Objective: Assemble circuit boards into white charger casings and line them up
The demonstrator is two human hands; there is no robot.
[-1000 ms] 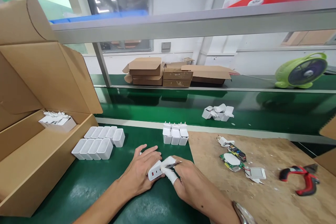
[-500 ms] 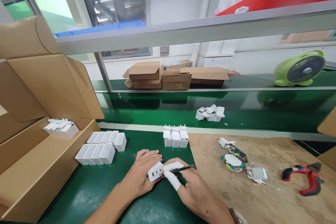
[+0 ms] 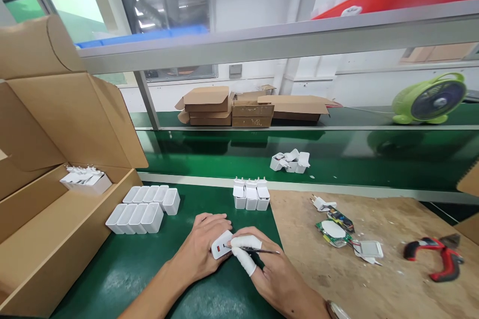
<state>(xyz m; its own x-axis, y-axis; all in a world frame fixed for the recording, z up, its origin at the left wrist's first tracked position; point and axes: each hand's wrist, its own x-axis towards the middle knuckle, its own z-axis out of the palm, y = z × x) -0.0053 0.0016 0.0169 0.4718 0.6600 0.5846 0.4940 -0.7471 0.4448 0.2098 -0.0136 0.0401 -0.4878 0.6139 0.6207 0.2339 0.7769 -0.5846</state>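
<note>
My left hand (image 3: 204, 244) is closed around a white charger (image 3: 220, 245), its face with the port openings turned up towards me. White finger covers sit on the thumb and forefinger of my right hand (image 3: 264, 264), which pinches a pair of thin dark tweezers (image 3: 258, 250). Their tip reaches the charger's face by the middle port; whether it goes inside is too small to tell. Just beyond my hands stand three white charger housings (image 3: 251, 195) with plug pins on top. Two rows of open white cases (image 3: 140, 219) stand to the left.
An open cardboard box (image 3: 75, 229) at left holds a group of white parts (image 3: 86, 179). At right, a wooden board (image 3: 310, 269) bears circuit boards (image 3: 335, 232) and red-black pliers (image 3: 436, 256). More white housings (image 3: 290, 161) lie on the green belt (image 3: 209, 159). A green fan (image 3: 430, 99) stands behind.
The tweezers' tip has shifted left across the charger's face, and my right hand has lowered their back end slightly. The white housings on the belt have moved left. My left hand stays put.
</note>
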